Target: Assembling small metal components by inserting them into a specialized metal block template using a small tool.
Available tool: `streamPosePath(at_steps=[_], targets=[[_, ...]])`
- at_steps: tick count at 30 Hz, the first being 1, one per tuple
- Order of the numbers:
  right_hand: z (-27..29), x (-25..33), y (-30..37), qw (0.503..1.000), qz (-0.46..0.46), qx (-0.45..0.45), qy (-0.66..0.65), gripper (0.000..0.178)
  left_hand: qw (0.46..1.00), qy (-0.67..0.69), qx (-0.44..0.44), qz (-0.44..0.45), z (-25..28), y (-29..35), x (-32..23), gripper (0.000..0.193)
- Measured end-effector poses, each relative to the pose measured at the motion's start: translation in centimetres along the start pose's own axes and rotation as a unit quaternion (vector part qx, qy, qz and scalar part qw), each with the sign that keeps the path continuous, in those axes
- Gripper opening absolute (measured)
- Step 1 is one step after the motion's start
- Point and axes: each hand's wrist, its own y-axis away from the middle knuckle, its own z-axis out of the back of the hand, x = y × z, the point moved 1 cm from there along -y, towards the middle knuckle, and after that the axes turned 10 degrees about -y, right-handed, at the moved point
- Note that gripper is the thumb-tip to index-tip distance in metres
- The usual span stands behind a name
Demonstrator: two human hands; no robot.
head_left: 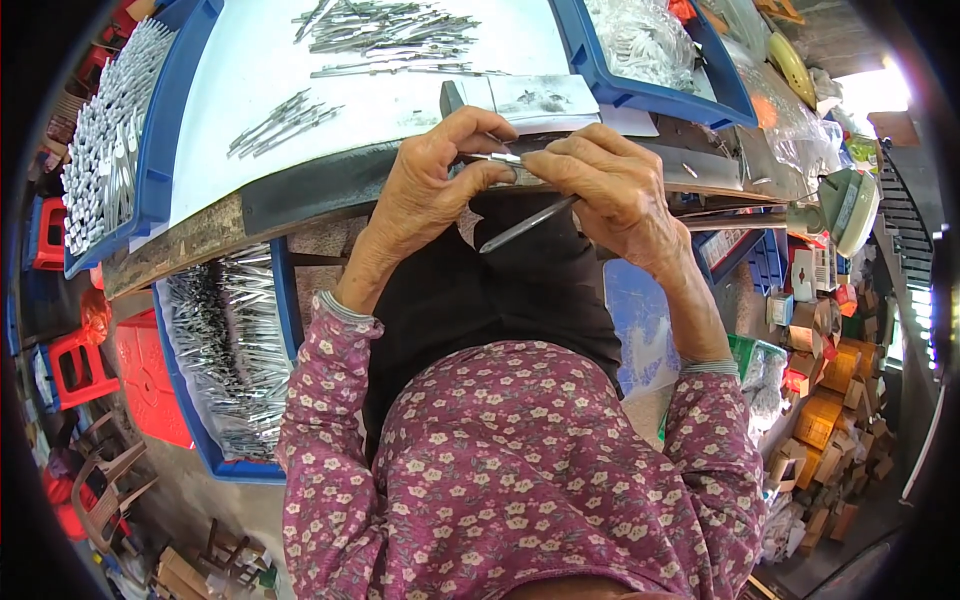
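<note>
Over the table's near edge, my left hand (425,185) is closed, pinching a thin silvery metal piece (503,158) between thumb and fingertips. My right hand (610,190) meets it from the other side, its fingertips on the piece's right end. Also in my right hand is a grey metal rod (528,223) with a tapered end, slanting down to the left below the fingers. Just beyond my left fingers an upright dark metal block (452,98) partly shows. Several loose thin metal parts (285,124) lie on the white table covering, with a larger pile (390,35) farther back.
A blue tray of white-ended rods (150,130) stands at the left, another of clear plastic bits (590,60) at the far right. Below the table's wooden edge (180,250) sits a blue bin (290,330) of metal parts. A green-grey lamp-like fixture (850,212) juts at right.
</note>
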Motion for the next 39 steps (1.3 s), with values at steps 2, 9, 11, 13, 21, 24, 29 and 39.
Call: streamPosePath(at_steps=[2, 9, 11, 13, 21, 24, 29, 39], targets=[[0.0, -0.2, 0.2, 1.000, 0.000, 0.002, -0.001, 0.025, 1.000, 0.006, -0.002, 0.002, -0.1, -0.1, 0.1, 0.026], [0.7, -0.8, 0.4, 0.998, -0.037, 0.040, -0.016, 0.030, 1.000, 0.004, 0.007, 0.029, -0.5, -0.6, 0.0, 0.027], [0.8, -1.4, 0.4, 0.997, -0.051, 0.058, -0.019, 0.030, 1.000, 0.010, 0.001, 0.020, -0.8, -0.8, 0.2, 0.028], [0.7, -2.4, 0.2, 0.997, -0.047, 0.061, 0.007, 0.033, 1.000, 0.017, -0.004, 0.021, -0.9, -1.3, 0.4, 0.031], [-0.3, -6.4, -1.2, 0.998, -0.053, 0.014, 0.004, 0.029, 0.945, -0.303, -0.120, -0.017, -0.8, -3.5, 1.3, 0.013], [-1.0, -7.5, -0.9, 0.996, -0.078, 0.030, 0.004, 0.024, 0.911, -0.365, -0.189, -0.034, -1.2, -3.7, 1.7, 0.010], [-0.6, -8.2, -0.6, 0.996, -0.085, 0.014, -0.027, 0.018, 0.923, -0.330, -0.195, -0.010, -1.3, -3.6, 2.3, 0.009], [-2.8, -5.9, -4.7, 0.867, -0.263, -0.175, -0.386, 0.021, 0.936, -0.293, -0.194, -0.015, -1.3, -3.2, 2.4, 0.006]])
